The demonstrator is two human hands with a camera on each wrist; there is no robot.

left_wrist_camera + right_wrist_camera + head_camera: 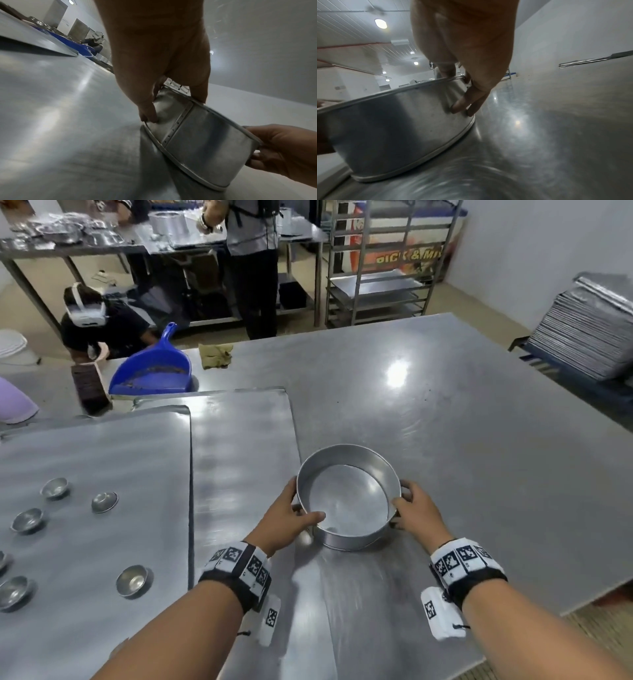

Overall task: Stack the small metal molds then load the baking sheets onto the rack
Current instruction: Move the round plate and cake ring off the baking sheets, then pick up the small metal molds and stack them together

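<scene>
While both hands hold it from opposite sides, the round cake pan (347, 498) sits near the front edge of the steel desk (445, 412), tilted, its base lifted on one side in the left wrist view. The left hand (286, 517) has its grip clamped on the pan's left rim, thumb over the edge and fingers (149, 115) against the outer wall. The right hand (419, 517) has its grip clamped on the right rim, fingertips (462, 106) pressing the wall. Just left of the pan lie two overlapping baking sheets (239, 446); the nearer one, at the desk's left edge, carries several small metal molds (132, 580), set apart from one another and unstacked. The rack (383, 268) stands beyond the desk's far edge, holding a tray. A blue dustpan (154, 371) rests near the far left corner.
</scene>
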